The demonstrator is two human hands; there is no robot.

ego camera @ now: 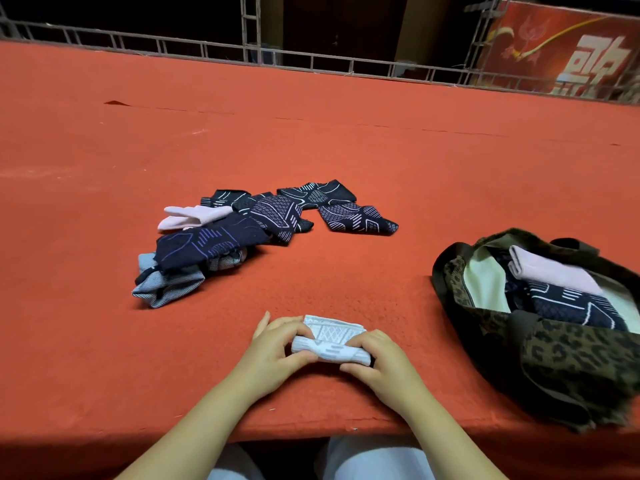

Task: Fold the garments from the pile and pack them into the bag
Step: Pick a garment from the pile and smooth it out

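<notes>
White garment (330,339) half folded at the table's (311,140) near edge, pile (242,230) beyond, bag (540,344) to the right
Head view: left hand (277,348) and right hand (379,362) pinch its ends; light, soft knit, probably best held at the folded edges so it stays together

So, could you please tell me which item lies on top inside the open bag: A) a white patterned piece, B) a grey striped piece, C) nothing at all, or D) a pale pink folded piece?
D: a pale pink folded piece lies on dark patterned ones inside the leopard-print bag.
</notes>
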